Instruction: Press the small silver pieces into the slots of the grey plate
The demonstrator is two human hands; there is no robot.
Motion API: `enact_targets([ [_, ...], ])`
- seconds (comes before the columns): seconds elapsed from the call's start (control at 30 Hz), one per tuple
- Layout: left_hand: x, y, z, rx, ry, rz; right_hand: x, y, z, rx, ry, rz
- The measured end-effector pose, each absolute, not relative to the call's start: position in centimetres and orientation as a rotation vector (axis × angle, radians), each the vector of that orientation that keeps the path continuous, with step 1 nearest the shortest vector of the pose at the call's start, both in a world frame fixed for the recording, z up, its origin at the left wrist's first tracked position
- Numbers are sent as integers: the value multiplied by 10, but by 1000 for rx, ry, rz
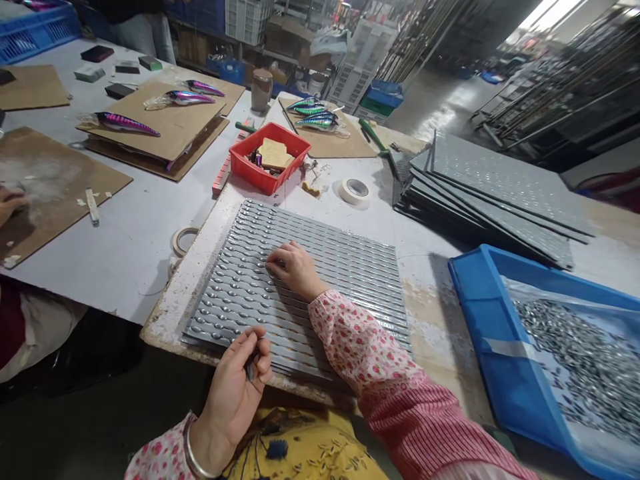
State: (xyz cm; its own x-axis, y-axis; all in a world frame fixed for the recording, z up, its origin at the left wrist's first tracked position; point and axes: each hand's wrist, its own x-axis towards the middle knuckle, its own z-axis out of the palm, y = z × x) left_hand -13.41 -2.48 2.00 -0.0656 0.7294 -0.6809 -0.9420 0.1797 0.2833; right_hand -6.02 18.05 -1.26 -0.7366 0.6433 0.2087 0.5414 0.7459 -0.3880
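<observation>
A grey ridged board [345, 267] lies in front of me on a table corner. Small shiny teardrop-shaped pieces [233, 273] sit in rows on its left part. My right hand [293, 267] reaches over the middle of the board, its fingertips pinched together at a row; whatever they hold is hidden. Below the board's near left corner, my left hand [243, 373] is palm up, with curled fingers around a few small dark metal pieces [251, 363]. A blue bin [487, 333] at the right holds a heap of similar loose metal pieces [585, 353].
Grey boards [495, 187] are stacked at the back right. Beyond my board are a red tray [270, 180] with sponges and a tape roll [355, 191]. Fishing lures [320, 117] lie on cardboard. Another person's hand [11, 203] rests at the far left.
</observation>
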Motion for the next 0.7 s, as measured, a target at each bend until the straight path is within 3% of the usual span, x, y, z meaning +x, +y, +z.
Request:
enact_targets([
  [0.7,-133,-21,21,-356,970,1415,-48,175,-19,-926,-2521,449],
])
